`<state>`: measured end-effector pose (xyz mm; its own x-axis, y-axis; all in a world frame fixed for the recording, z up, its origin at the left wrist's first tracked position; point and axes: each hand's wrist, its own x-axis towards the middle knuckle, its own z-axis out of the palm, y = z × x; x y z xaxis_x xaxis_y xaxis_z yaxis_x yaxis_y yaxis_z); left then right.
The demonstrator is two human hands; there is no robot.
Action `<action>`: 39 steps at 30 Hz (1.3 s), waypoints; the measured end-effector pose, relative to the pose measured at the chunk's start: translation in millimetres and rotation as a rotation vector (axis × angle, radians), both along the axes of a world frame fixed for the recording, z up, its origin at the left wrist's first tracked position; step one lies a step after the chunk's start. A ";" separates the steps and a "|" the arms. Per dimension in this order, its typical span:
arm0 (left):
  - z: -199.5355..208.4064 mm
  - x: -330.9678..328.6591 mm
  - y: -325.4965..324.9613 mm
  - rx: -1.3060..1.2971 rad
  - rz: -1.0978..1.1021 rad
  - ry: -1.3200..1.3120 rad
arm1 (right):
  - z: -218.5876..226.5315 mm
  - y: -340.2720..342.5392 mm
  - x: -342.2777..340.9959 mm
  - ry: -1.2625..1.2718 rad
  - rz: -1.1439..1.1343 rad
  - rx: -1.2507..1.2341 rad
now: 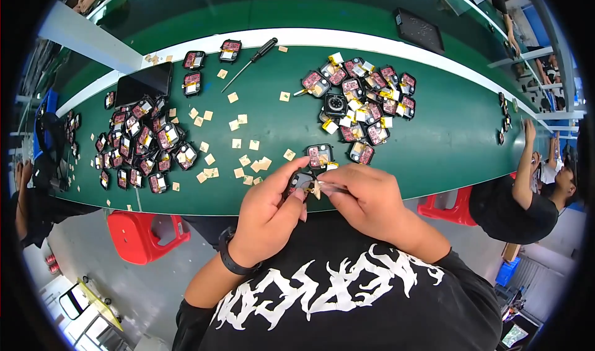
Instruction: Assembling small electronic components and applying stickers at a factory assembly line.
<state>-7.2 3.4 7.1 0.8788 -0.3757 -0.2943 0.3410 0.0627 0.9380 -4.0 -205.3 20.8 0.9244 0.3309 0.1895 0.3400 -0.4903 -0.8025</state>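
Note:
My left hand [266, 205] is closed around a dark smartwatch housing [300, 181], held over the table's near edge. My right hand [372, 196] pinches a thin metal tool [334, 188] that looks like tweezers. By its tip, beside the housing, is a small beige sticker piece [317, 190]; whether it touches the housing I cannot tell. Just beyond my fingers lies an opened watch housing [320, 155] with a red circuit board. Another housing [361, 153] rests to its right. Both fingertips partly hide the piece being handled.
Opened watch housings are heaped at left [144, 137] and at back right [365, 94]. Loose beige squares [237, 143] lie scattered between them. A screwdriver [263, 50] and a black tray [145, 84] are farther back. Another person [520, 202] sits at the right, near a red stool [447, 207].

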 end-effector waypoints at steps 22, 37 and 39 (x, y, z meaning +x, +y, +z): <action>-6.5 2.1 -0.4 0.177 -0.122 -0.292 | 1.1 5.8 5.9 0.168 -0.007 0.047; -21.7 -4.4 6.6 0.022 -0.271 -0.281 | -8.7 4.0 10.9 0.751 -0.143 0.385; -20.7 -3.9 6.6 0.000 -0.277 -0.273 | -8.9 3.4 10.1 0.758 -0.123 0.351</action>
<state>-11.1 10.0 -13.6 0.7899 -0.6099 -0.0635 0.0828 0.0034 0.9966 6.1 -201.9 12.0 0.8686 0.2575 -0.4232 -0.3909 -0.1685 -0.9049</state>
